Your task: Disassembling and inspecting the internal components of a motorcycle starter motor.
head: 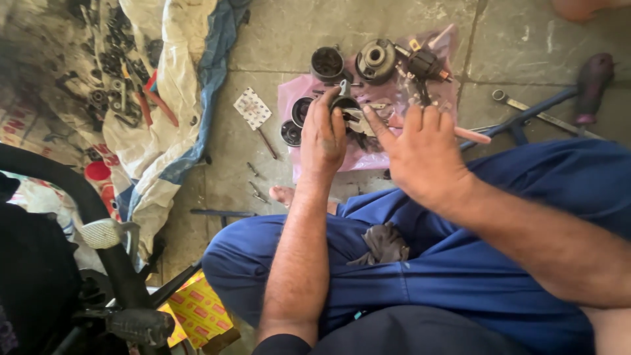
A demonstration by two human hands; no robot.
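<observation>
I sit on the floor in blue trousers, both hands raised over a pink plastic sheet (289,95). My left hand (323,135) grips a small round black metal part (344,104). My right hand (420,154) holds a grey metal piece (360,121) against that part, thumb stretched toward it. On the sheet lie a dark cup-shaped part (327,63), a round clutch-like disc (376,60), a black geared shaft (426,66) and two ring-shaped parts (296,121). What lies under my hands is hidden.
A white and blue cloth (174,98) at left carries sockets, chain pieces and red-handled tools (154,98). A spanner (526,108), a dark-handled screwdriver (591,82) and a blue metal frame (519,125) lie at right. A motorcycle footpeg (102,233) and yellow box (197,309) sit lower left.
</observation>
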